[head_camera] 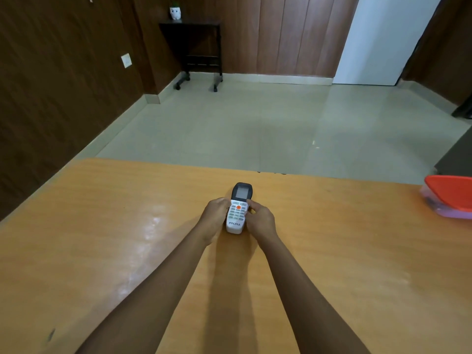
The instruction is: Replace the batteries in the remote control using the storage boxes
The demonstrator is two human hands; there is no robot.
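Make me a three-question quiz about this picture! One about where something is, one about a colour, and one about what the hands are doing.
1. Where is the box with the lid?
A. at the table's right edge
B. beside the left hand
C. on the floor

2. What colour is that box's lid?
A. blue
B. red
C. green

3. How is the remote control being held?
A. one hand only
B. nobody touches it
C. both hands, buttons facing up

Answers:
1 A: the storage box sits at the far right of the wooden table, cut off by the picture's edge.
2 B: its lid is bright red over a clear, purplish base.
3 C: the left hand and right hand grip the remote control from either side, with its keypad and screen showing.
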